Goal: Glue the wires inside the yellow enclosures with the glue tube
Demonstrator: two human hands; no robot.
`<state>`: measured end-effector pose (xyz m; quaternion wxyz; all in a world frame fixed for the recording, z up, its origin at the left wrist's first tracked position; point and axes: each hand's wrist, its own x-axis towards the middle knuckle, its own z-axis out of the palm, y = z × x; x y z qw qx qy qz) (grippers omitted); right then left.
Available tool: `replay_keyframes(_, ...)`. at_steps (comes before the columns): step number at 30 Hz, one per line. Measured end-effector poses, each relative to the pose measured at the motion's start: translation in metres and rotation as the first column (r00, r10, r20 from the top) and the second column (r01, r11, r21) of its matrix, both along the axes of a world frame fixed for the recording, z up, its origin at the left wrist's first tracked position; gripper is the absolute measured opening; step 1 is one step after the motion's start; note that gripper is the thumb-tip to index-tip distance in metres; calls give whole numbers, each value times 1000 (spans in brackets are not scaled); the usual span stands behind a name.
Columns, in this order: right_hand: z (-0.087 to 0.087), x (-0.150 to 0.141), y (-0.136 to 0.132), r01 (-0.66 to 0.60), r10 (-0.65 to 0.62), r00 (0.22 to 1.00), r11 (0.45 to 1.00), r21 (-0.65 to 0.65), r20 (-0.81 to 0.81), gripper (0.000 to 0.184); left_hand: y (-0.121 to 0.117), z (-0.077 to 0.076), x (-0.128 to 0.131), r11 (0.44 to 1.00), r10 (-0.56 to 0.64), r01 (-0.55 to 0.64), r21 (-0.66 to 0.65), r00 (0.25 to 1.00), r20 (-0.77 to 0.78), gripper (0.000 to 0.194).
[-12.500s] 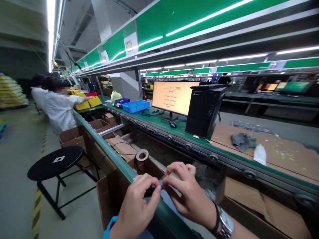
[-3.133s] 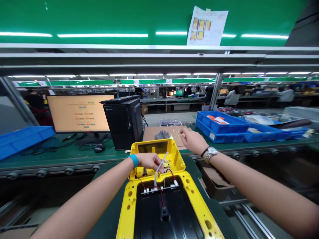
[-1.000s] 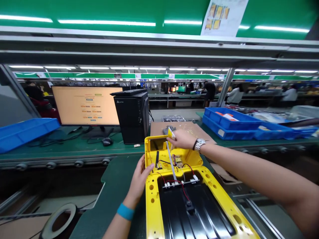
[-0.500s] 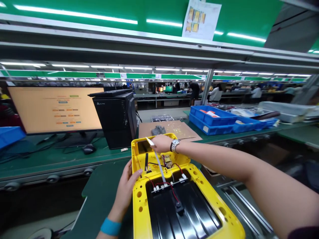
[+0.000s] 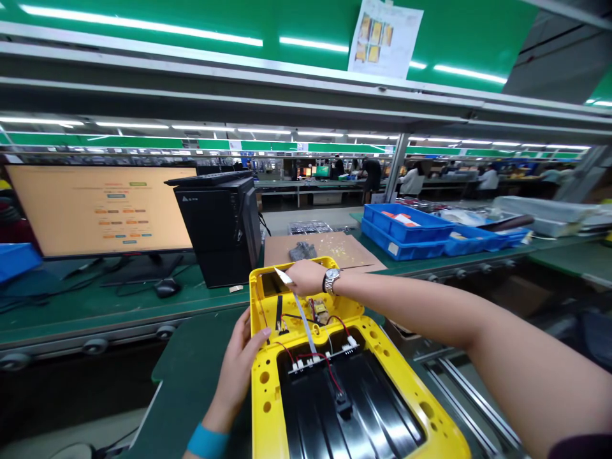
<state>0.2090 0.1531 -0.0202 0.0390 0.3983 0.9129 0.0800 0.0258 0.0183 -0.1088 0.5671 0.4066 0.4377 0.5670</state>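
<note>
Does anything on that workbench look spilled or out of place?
Yes: the brown cardboard sheet behind the yellow plastic housing is speckled with yellow flecks, like spilled paint or dust, and a crumpled grey cloth lies on it.

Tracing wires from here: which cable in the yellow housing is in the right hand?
The flat pale strip held in the right hand, running down to the connector row. It is wide and flat; the others, like the red wire, are thin.

Hands (image 5: 306, 278) at an open yellow plastic housing (image 5: 261, 414)
</note>
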Motion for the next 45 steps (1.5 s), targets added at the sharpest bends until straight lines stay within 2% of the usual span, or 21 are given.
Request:
replay_keyframes(15,6,-16,-1,-30,32,993,999,-16,111,25,1,-2,-1,1000,7,-6,18,1000,-7,78)
replay_keyframes(21,10,-32,0,-59,64,985,998,-36,162,25,3,-4,-2,999,-13,14,51,1000,-21,79)
replay_keyframes(26,5,-46,0,-93,101,970,995,-46,222,24,3,-3,-2,998,-5,6,60,1000,-30,80)
replay_keyframes(31,7,-39,-6,-79,75,974,997,7,215,16,2,-2,-2,999,-19,19,47,1000,-2,82)
replay_keyframes(34,21,-17,-19,5,-19,993,994,114,117,16,1,-3,-2,998,-34,33,47,999,7,79)
replay_keyframes(36,33,5,-38,94,-98,995,974,207,12,18,1,-2,-2,999,-31,30,45,999,12,78)
replay_keyframes(40,47,62,-96,273,-191,952,884,379,-241,27,0,0,-1,1000,-2,2,29,1000,15,77)
replay_keyframes(42,45,89,-131,309,-37,841,851,424,-539,32,0,1,0,1000,6,-7,23,1000,16,77)
replay_keyframes(44,38,109,-163,320,57,670,877,357,-740,30,0,1,-1,1000,15,-15,12,1000,10,75)
replay_keyframes(45,34,117,-176,313,40,603,907,282,-797,26,0,0,-1,1000,18,-18,6,1000,1,73)
